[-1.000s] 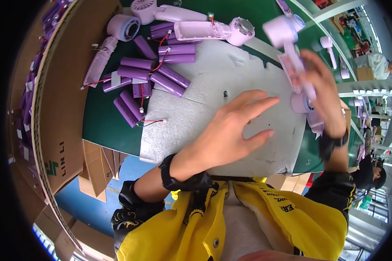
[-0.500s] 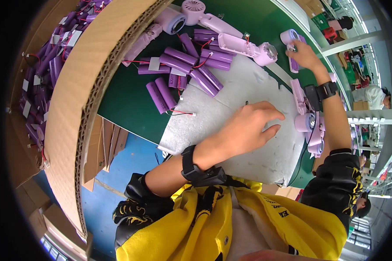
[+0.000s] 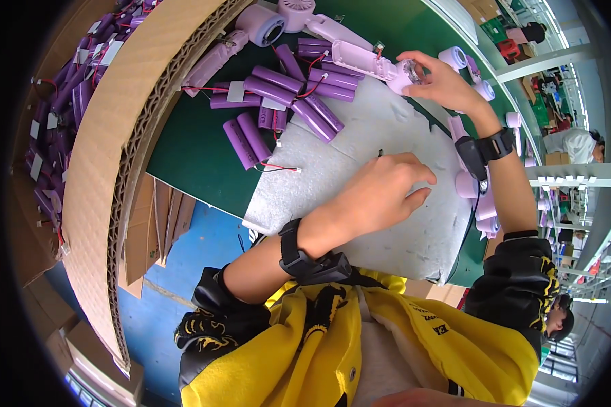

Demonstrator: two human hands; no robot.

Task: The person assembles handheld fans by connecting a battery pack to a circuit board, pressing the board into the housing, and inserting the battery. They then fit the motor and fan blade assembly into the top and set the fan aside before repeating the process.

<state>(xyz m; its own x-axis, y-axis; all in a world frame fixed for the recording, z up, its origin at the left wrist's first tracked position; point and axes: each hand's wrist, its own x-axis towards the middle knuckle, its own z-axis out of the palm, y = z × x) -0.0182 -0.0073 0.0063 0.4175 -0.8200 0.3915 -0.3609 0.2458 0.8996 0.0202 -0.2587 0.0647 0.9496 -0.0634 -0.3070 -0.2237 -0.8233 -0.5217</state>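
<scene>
My right hand (image 3: 445, 85) reaches over the far side of the table, its thumb and fingers closed around the round head of a pink handheld fan housing (image 3: 366, 61). The housing's long handle half lies open beside purple battery packs. My left hand (image 3: 383, 193) hovers low over or rests on a white foam sheet (image 3: 305, 197), fingers curled and thumb apart from the forefinger. A small dark tip shows beyond its knuckles; the rest of that object is hidden. Several purple battery packs (image 3: 278, 91) with red and black leads lie in a heap left of the foam.
A cardboard box wall (image 3: 108, 169) rises on the left, with many battery packs (image 3: 68, 115) inside. Other fan parts stand at the back, such as a purple fan head (image 3: 261, 26), and along the right edge (image 3: 485, 210). The green table (image 3: 190, 163) lies beneath.
My right hand has moved left from a purple fan at the far right to the pink fan housing's head. My left hand keeps its curled pose. The view has shifted slightly.
</scene>
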